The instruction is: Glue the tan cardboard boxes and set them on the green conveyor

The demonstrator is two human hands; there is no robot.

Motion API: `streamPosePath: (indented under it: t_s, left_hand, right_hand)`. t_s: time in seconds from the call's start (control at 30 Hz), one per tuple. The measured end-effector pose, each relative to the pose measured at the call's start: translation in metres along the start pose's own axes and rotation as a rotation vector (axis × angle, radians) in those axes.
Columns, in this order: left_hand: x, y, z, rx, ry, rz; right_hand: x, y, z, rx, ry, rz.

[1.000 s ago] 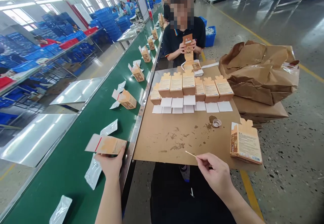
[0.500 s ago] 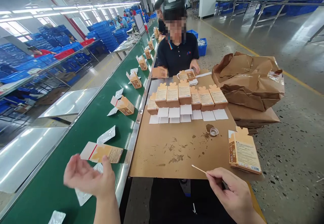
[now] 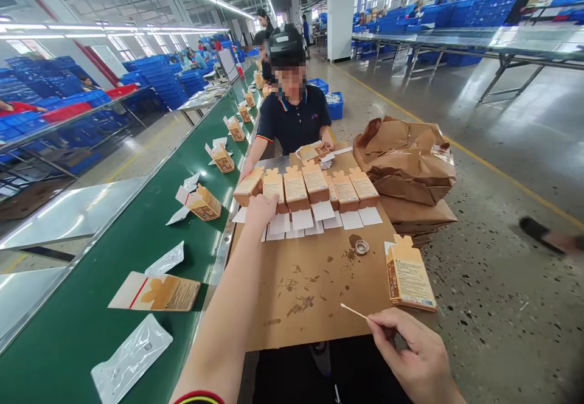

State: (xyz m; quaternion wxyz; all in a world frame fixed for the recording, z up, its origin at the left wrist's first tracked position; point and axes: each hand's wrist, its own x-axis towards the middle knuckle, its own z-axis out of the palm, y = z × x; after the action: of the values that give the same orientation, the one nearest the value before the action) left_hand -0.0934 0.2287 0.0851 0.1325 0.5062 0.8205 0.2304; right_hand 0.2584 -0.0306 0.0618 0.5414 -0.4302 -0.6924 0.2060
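My left hand [image 3: 263,210] reaches across the cardboard-covered table [image 3: 292,288] to the row of open brown boxes [image 3: 295,188]. Its fingers are closed at the lower edge of a box [image 3: 274,186] at the left of the row; part of the grip is hidden. White flaps hang from the boxes toward me. Near the front edge, my right hand [image 3: 406,346] pinches a thin cotton swab [image 3: 353,311] that points to the left. A small clear dish [image 3: 361,247] lies beside dark stains, and a single box [image 3: 410,275] rests at the right.
A green conveyor belt [image 3: 137,240] on the left carries boxes and silver sachets [image 3: 132,358]. Opposite sits a person [image 3: 294,118], one arm reaching to the row's left end. Brown paper bags [image 3: 406,160] are piled at the right.
My left hand has moved from over the belt to the box row. The person opposite has stretched an arm toward the row, where a box now sits at the left end. The view has shifted.
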Motion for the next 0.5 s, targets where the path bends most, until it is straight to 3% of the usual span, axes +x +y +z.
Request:
streamPosePath:
  t_s: [0.13,0.2,0.27,0.37,0.5]
  left_hand:
    - [-0.034,-0.022,-0.001,-0.099,0.044,-0.028]
    - [-0.063,-0.04,-0.003,-0.181,0.091,-0.021]
    - [-0.1,-0.062,-0.003,-0.413,0.148,-0.022]
    - [-0.163,-0.101,-0.003,-0.838,0.145,-0.086]
    - [-0.229,-0.15,-0.009,-1.201,-0.024,-0.301]
  right_hand:
    - [0.017,0.008,-0.014,-0.047,0.012,-0.056]
    - [0.034,0.019,-0.022,-0.096,-0.009,-0.084]
    - [0.058,0.034,-0.029,-0.177,-0.068,-0.078]
    - [0.097,0.061,-0.034,-0.331,-0.245,0.029]
    - [0.132,0.089,-0.024,-0.55,-0.521,0.226]
